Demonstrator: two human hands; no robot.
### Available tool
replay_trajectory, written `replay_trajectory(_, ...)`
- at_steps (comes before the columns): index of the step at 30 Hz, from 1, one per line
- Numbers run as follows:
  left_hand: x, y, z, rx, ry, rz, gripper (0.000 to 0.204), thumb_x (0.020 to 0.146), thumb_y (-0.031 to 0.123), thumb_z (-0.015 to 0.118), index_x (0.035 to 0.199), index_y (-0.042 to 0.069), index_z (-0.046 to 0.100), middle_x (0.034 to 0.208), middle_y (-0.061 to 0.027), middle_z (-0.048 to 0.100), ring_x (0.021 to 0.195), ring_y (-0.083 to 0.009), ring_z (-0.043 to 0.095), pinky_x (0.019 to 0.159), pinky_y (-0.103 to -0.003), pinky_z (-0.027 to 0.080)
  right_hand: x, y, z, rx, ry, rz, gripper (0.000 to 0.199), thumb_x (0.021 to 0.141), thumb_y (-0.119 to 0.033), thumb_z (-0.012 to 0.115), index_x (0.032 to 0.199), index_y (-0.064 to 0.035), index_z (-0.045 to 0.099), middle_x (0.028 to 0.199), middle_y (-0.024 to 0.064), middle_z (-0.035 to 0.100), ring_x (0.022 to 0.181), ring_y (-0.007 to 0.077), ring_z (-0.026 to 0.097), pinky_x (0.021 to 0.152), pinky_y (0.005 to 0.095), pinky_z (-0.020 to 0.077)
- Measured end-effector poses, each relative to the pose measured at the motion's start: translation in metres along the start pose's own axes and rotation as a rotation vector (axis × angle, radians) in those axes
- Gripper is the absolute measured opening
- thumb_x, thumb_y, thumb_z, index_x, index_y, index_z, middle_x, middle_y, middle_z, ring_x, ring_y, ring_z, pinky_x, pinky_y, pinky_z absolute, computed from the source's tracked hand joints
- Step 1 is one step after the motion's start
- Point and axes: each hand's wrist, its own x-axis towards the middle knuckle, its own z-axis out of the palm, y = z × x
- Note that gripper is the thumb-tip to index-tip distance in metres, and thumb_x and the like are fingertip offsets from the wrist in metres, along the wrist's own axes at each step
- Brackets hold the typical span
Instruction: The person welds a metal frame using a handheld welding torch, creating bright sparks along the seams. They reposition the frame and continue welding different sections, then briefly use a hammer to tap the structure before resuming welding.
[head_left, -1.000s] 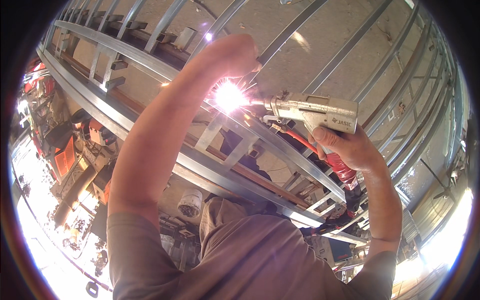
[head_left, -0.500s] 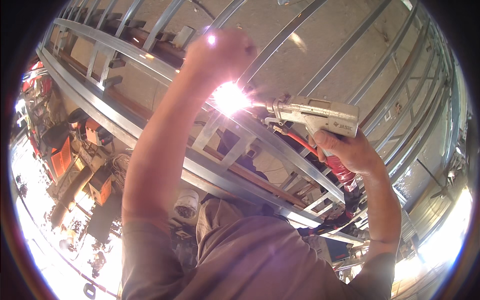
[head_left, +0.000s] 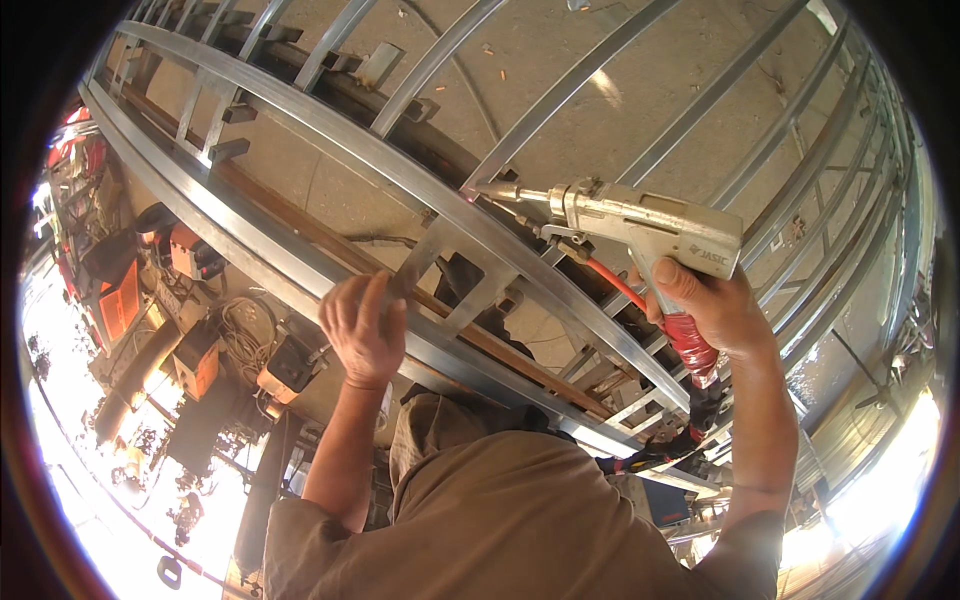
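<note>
Arc flash gone; a second ago a bright glare sat at the torch tip, now none shows, so that weld pass reads as finished or paused. Left hand (head_left: 362, 328) has dropped from shielding up high and now pinches the short flat steel cross-strip (head_left: 425, 262) between thumb and curled fingers. Right hand (head_left: 712, 310) stays wrapped around the grip of the handheld welding gun (head_left: 640, 228), nozzle touching the long galvanised frame rail (head_left: 330, 150). Red hose (head_left: 620, 287) trails from the gun.
</note>
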Motion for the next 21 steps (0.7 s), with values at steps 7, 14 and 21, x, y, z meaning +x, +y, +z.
replay_trajectory(7,-0.012,0.002,0.014,0.054,-0.046,-0.042,0.044,0.093,0.033,0.07,0.13,0.011,0.068,0.127,-0.0102,0.066,0.123,-0.0303,0.059,0.115,-0.052,0.032,0.005,0.0,0.006,-0.034,-0.027,-0.006,0.064,0.097,-0.045,0.074,0.136,0.0034,0.06,0.092,0.0105,0.071,0.07,0.016,0.068,0.059,0.0318,0.0599)
replay_trajectory(14,-0.011,0.002,0.014,0.043,-0.043,-0.04,0.044,0.092,0.032,0.07,0.131,0.011,0.068,0.127,-0.01,0.066,0.122,-0.0301,0.059,0.114,-0.051,0.033,0.005,0.001,0.007,-0.078,-0.026,-0.038,0.067,0.096,-0.046,0.074,0.139,0.0029,0.058,0.089,0.0104,0.071,0.068,0.0159,0.068,0.059,0.0323,0.0604)
replay_trajectory(21,-0.011,0.001,0.016,0.057,-0.033,-0.034,0.043,0.093,0.031,0.07,0.131,0.011,0.068,0.125,-0.0096,0.066,0.12,-0.0299,0.06,0.113,-0.051,0.034,0.005,0.0,0.009,-0.081,-0.024,-0.028,0.068,0.097,-0.045,0.075,0.141,0.0032,0.058,0.091,0.0097,0.071,0.068,0.0151,0.067,0.06,0.0314,0.0598)
